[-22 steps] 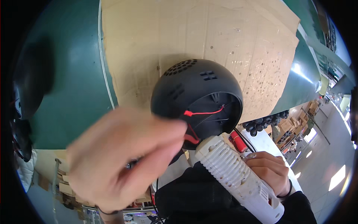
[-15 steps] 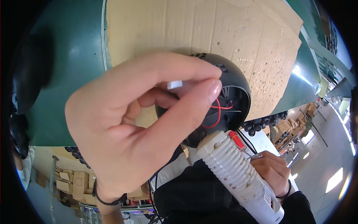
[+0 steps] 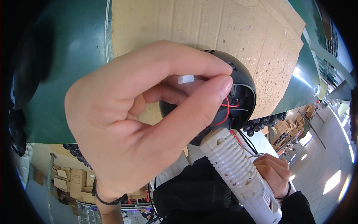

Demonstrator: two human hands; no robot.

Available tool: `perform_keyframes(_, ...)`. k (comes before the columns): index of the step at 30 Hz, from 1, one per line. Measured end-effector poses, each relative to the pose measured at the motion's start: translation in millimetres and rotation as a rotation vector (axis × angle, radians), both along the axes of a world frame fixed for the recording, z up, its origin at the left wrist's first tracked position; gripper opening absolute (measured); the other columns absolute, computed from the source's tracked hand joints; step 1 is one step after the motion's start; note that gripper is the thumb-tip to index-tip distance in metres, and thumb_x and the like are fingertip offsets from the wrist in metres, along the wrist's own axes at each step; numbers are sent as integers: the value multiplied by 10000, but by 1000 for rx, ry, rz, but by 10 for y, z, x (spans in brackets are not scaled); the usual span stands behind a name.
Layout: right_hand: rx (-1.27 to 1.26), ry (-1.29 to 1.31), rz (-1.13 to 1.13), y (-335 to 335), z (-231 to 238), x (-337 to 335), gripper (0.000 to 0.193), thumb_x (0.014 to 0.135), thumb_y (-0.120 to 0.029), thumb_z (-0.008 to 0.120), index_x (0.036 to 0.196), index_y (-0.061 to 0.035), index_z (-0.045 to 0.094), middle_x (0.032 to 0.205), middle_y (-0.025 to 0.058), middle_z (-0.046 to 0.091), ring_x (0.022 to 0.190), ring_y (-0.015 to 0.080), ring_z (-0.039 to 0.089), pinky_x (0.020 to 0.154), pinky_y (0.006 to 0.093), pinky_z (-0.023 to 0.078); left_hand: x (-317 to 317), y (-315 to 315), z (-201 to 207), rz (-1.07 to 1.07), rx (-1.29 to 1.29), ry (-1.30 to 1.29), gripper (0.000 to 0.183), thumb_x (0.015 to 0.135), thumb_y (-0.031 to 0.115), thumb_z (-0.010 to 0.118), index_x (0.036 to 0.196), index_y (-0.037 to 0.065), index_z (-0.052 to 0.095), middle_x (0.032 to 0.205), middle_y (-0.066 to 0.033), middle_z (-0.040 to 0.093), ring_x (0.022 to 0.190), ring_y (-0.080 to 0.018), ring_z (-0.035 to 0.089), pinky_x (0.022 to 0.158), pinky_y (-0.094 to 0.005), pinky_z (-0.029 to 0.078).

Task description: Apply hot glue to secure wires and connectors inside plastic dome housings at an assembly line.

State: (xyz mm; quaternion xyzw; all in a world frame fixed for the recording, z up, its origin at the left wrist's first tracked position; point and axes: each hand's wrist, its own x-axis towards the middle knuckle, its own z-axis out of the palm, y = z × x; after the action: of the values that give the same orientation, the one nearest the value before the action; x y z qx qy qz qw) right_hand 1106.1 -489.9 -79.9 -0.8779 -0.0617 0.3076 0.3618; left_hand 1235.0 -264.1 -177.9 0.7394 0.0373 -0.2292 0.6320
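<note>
— Pinched tightly: thumb and forefinger of the left hand (image 3: 108, 106) press together on the red wire (image 3: 228, 112), which slips behind the thumb tip, so the exact contact is covered.

— And where does that wire lead?

— Down in a loop to the hollow of the black domed shell (image 3: 244, 71). Take that shell as the clock's centre: the hand comes across from 9 o'clock and hides much of its near wall and holes.

— What's that pale bit within the hand?

— A white connector (image 3: 186, 79), between forefinger and thumb, partly covered; I can't tell what it joins.

— Toward 6 o'clock?

— A white ribbed tool housing (image 3: 236, 170), tilted, overlapping the shell's lower edge in view; whether they touch, I can't tell.

— The right hand (image 3: 274, 173)?

— At 5 o'clock, fingers curled, behind the housing. Its palm is hidden, so I can't tell what it grips. A red part (image 3: 235, 135), mostly covered, peeks out between 5 and 6.

— Farther out?

— Beneath the shell and toward 12, a cardboard sheet (image 3: 167, 22), cut off above; at 4, dark round pieces (image 3: 257, 127), hard to separate; past the left hand, a green tabletop (image 3: 71, 74), fading into the dark rim.
</note>
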Motion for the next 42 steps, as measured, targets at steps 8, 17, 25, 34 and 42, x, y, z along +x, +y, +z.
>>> perform_keyframes(8,-43,-30,10,-21,0,-82,218,826,-159,785,811,-25,614,680,94,640,585,213,665,485,298,535,-40,72,14,-42,93,-52,145,872,-61,702,1017,-65,708,854,-97,689,705,-116,656,629,-207,529)
perform_keyframes(17,-24,-41,1,-58,-13,-62,208,849,-168,758,832,-12,621,690,109,637,585,220,659,489,303,529,-99,624,333,-441,115,-168,225,717,-117,708,938,-78,718,782,-145,670,678,-213,640,609,-308,492)
perform_keyframes(25,-32,-10,24,-60,8,-7,188,800,-118,755,828,-2,610,731,112,643,618,233,666,504,310,538,-361,562,307,-525,169,-141,253,663,-40,800,909,-20,747,754,-111,659,646,-247,645,566,-331,488)
perform_keyframes(34,-65,4,12,-70,46,-47,186,799,-115,756,833,1,614,738,125,657,630,237,676,527,313,561,-353,539,240,-406,170,-196,276,630,-74,780,900,-23,747,733,-107,670,623,-254,644,569,-335,491)
perform_keyframes(42,-99,29,-1,-5,180,40,214,745,-64,773,866,29,622,768,139,646,655,261,668,551,329,553,-391,586,-115,-424,78,-193,842,602,63,885,1366,-8,538,1327,-206,599,1182,-326,601,901,-421,519)
